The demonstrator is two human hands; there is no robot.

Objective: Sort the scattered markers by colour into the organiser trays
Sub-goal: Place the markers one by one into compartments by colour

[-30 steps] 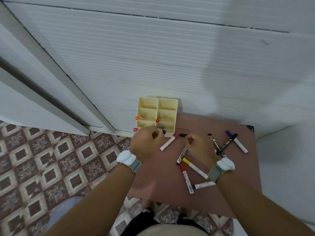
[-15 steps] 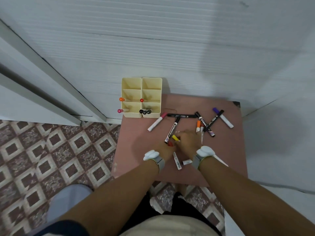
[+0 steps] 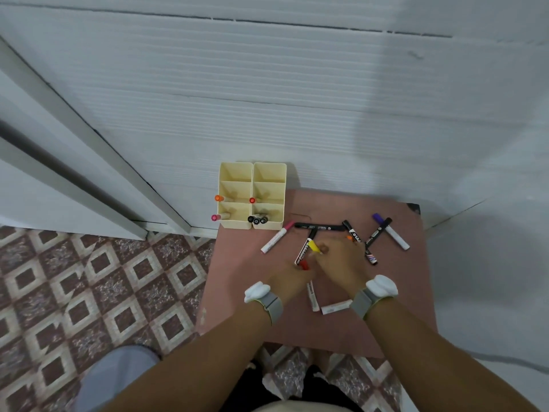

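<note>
Withdrew from the organiser trays (image 3: 269, 226) to the scattered pile, right hand (image 3: 341, 260) pinching the yellow marker (image 3: 313, 246), left hand (image 3: 292, 278) closed on the red marker (image 3: 303, 264) — next pick begun.

White ribbed wall (image 3: 297, 84), patterned brown floor tiles (image 3: 89, 278), small pink table (image 3: 416, 292)

Cream organiser trays (image 3: 252, 176), two side by side with three compartments each, stand at the desk's far left corner; the nearer compartments hold an orange-capped, a red-capped, a pink-capped and several black-capped markers. Loose markers lie flat just right of them: pink-capped marker (image 3: 274, 239), long black marker (image 3: 319, 226), purple-capped marker (image 3: 391, 231), yellow-capped marker (image 3: 313, 246), red-capped marker (image 3: 304, 264).
</note>
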